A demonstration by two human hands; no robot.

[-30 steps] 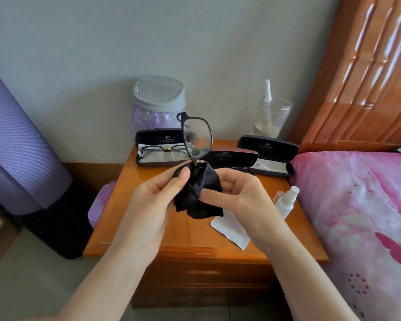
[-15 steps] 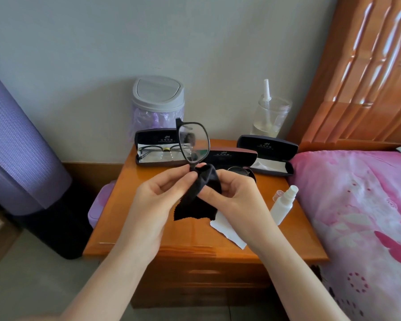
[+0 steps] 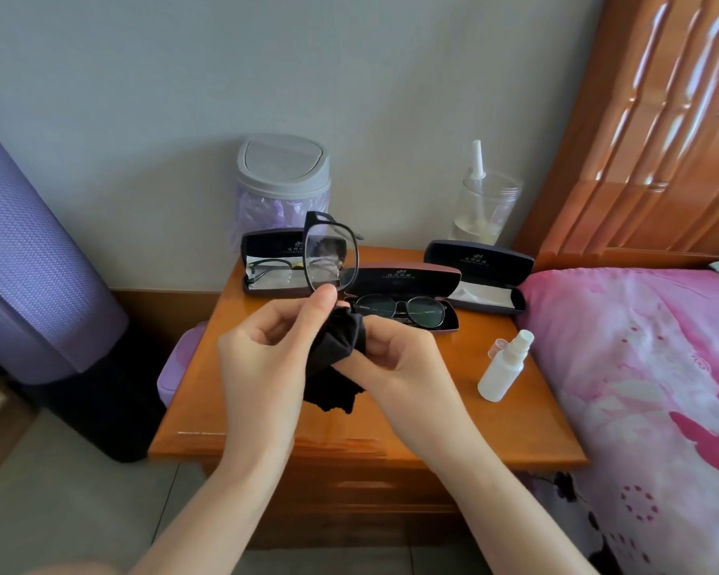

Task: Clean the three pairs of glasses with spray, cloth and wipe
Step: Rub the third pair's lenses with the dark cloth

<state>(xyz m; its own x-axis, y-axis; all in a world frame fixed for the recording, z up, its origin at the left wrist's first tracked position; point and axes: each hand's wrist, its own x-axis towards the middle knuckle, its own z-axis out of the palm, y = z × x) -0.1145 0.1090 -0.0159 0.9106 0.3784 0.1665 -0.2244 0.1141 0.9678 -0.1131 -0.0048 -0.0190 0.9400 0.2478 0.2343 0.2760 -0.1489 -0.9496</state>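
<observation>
Near, above the front half of the table (image 3: 432, 425): both hands are raised over the middle.

- Left hand (image 3: 266, 354): thumb and forefinger pinch the black-framed glasses (image 3: 331, 259) at the lower rim of the upper lens. The other fingers (image 3: 262, 336) are loosely curled.
- Right hand (image 3: 395, 359): fingers curled round the black cloth (image 3: 337, 367), apparently pinching the lower lens through it. That lens is hidden, and spare cloth hangs below.
- The glasses stand on end, with one lens clear above the hands.

Right edge: the spray bottle (image 3: 503, 367) is uncapped, with its cap (image 3: 498, 348) just beside it.

Back edge: three open cases.
- Left case (image 3: 272, 269): holds a pair of glasses.
- Middle case (image 3: 403, 284): holds round glasses (image 3: 403, 311).
- Right case (image 3: 478, 276): no glasses visible inside.
- A bin (image 3: 283, 180) and a jar (image 3: 486, 205) stand behind the cases.

The wipe is not visible.

Risks (judgement):
- Rubbing one lens while pinching the other puts a twist through the bridge, and too much pressure could bend the frame.
- A loose pinch could drop the pair onto the middle case.
- Grit in the cloth could scratch the lens.
- The right forearm could tip the open bottle.
</observation>
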